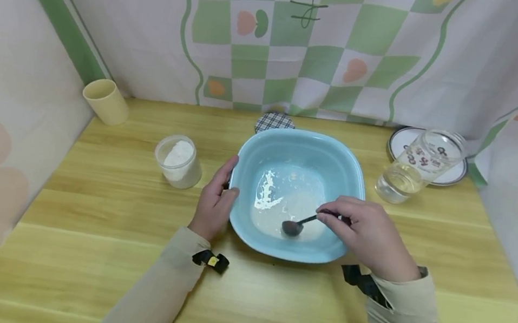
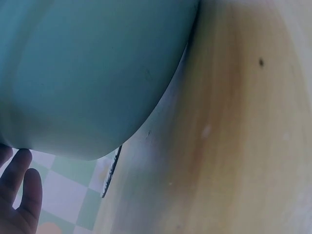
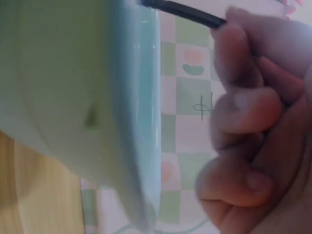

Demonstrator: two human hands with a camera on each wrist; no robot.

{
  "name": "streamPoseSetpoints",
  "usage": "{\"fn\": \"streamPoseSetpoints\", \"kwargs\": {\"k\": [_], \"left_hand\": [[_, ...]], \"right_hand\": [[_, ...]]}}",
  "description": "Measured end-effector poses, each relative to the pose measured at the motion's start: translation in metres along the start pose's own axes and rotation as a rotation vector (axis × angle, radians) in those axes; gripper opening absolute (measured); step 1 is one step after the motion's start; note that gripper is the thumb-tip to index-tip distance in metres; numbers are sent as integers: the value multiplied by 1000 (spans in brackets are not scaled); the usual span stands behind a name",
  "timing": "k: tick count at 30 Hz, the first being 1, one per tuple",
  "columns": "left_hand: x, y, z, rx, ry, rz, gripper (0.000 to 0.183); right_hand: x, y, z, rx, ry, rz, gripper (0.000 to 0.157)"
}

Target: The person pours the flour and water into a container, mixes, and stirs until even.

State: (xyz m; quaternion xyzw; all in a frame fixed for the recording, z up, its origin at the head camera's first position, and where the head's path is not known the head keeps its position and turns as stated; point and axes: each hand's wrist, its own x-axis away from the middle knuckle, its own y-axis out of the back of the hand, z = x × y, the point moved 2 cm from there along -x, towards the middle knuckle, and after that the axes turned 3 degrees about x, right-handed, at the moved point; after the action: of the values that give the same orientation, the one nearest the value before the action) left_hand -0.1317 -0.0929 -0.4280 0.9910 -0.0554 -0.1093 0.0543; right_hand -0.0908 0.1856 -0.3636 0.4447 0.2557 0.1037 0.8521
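A light blue basin [image 1: 300, 144] sits on the wooden table, with whitish, shiny liquid [image 1: 298, 202] spread over its bottom. My left hand [image 1: 214, 204] holds the basin's left side, thumb by the rim; in the left wrist view its fingers [image 2: 14, 180] lie against the outer wall. Over the right rim reaches my right hand [image 1: 372, 236], pinching the handle of a dark spoon [image 1: 292, 228] between thumb and forefinger. The spoon's bowl is down at the liquid. In the right wrist view the dark handle [image 3: 190, 12] leads from the fingertips toward the basin, the other fingers curled.
Left of the basin stands a tub of white powder [image 1: 180, 162], with a yellow cup [image 1: 106, 102] farther back. A clear jug [image 1: 418, 166] of liquid is at the right, before a plate [image 1: 453, 176]. Behind the basin lies a checked round mat [image 1: 275, 122].
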Motion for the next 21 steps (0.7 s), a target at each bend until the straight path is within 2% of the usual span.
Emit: {"fn": "streamPoseSetpoints", "kwargs": {"k": [3, 5, 8, 9, 11, 14, 16, 18, 21], "left_hand": [[3, -1, -15, -2, 5, 5, 60], [5, -1, -23, 0, 9, 3, 59], [6, -1, -25, 3, 13, 4, 59], [6, -1, -25, 4, 13, 3, 59], [5, -1, -24, 3, 13, 4, 60], [5, -1, -24, 0, 13, 3, 60], [5, -1, -24, -4, 14, 1, 60], [5, -1, -25, -5, 15, 2, 60], [5, -1, -24, -10, 18, -1, 60]], "right_hand": [[0, -2, 0, 30, -34, -2, 8], [-1, -2, 0, 56, -43, -58, 8], [-1, 1, 1, 78, -45, -167, 9], [0, 2, 2, 58, -40, -179, 10], [1, 4, 2, 3, -39, -162, 11], [1, 2, 1, -62, -73, -61, 9], [1, -1, 0, -61, -104, 3, 7], [0, -3, -1, -2, -110, -17, 7], [0, -3, 0, 80, -86, -134, 8]]}}
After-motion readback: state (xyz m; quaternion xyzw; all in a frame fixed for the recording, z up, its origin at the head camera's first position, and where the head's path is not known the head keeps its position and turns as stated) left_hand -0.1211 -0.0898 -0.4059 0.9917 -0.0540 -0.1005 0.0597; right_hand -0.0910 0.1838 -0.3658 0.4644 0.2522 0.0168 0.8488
